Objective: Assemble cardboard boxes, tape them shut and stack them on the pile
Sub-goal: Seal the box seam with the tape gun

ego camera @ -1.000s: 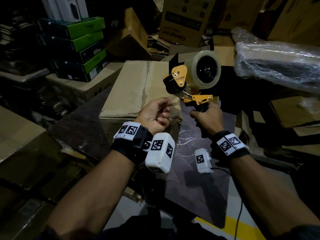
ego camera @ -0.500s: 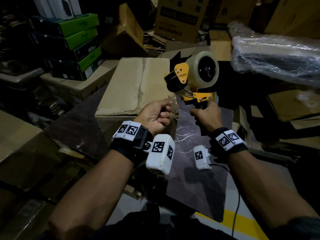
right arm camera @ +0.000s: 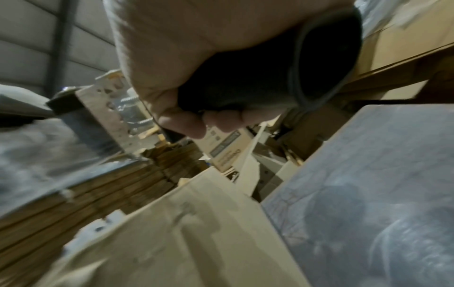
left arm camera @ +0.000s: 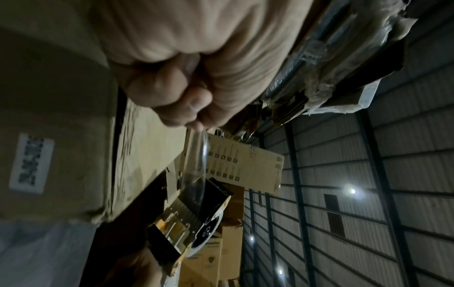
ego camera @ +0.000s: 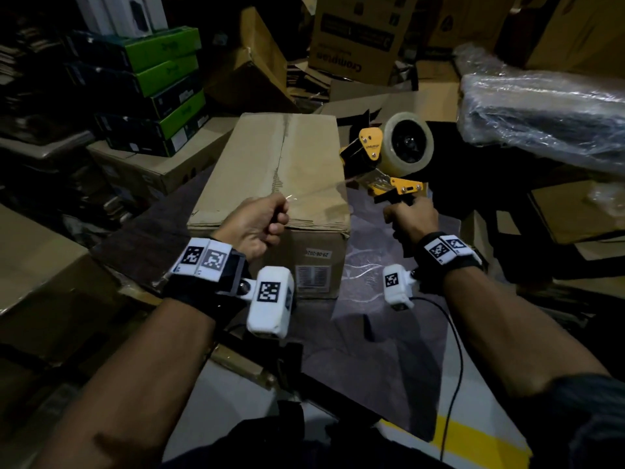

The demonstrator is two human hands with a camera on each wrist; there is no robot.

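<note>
A closed cardboard box point(ego camera: 277, 170) stands on the dark table point(ego camera: 372, 350) in front of me, its top flaps meeting along a ragged seam. My right hand point(ego camera: 411, 216) grips the black handle of an orange tape dispenser point(ego camera: 389, 157) with a clear tape roll, held above the box's right edge. My left hand point(ego camera: 260, 221) pinches the free end of the clear tape point(ego camera: 318, 191), which stretches from the dispenser across the box's near right corner. In the left wrist view the tape strip point(left arm camera: 199, 163) runs from my fingertips point(left arm camera: 194, 118) to the dispenser point(left arm camera: 191, 219). The right wrist view shows my fingers point(right arm camera: 186, 124) wrapped around the handle.
Green and black boxes point(ego camera: 152, 93) are stacked at the back left on brown cartons. Large cardboard boxes point(ego camera: 358, 35) stand behind. A plastic-wrapped bundle point(ego camera: 548, 120) lies at the right. A brown carton point(ego camera: 37, 282) sits at my left.
My left hand has drawn away leftward from the dispenser, pulling out a length of clear tape. The dispenser in my right hand has tilted slightly and shifted right of the box.
</note>
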